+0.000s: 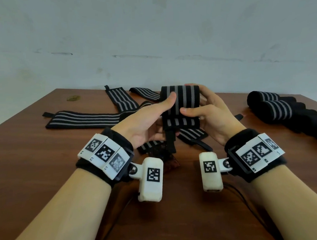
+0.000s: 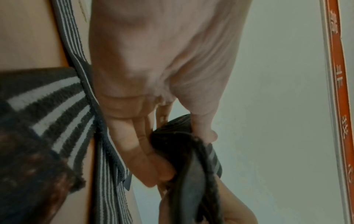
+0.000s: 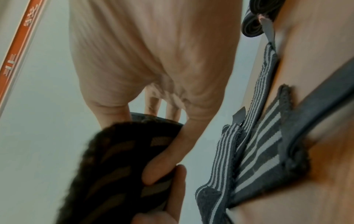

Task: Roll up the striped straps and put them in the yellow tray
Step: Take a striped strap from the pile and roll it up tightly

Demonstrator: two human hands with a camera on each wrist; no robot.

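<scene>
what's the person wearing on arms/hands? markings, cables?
Bare forearms, no sleeves or gloves. The left hand and right hand each have a black wrist band carrying white blocks with black square-code markers. An off-white camera pod, also marker-tagged, hangs off each band on a bracket. A thin black cable trails behind the right pod.

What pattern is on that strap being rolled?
Black strap with grey lengthwise stripes, clearest in the head view.

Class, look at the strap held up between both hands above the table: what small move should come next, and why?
Probably wind the hanging tail onto the roll. Both the left hand and right hand grip a partly rolled strap, its end still dangling loose. Flat straps wait on the table; no yellow tray shows.
</scene>
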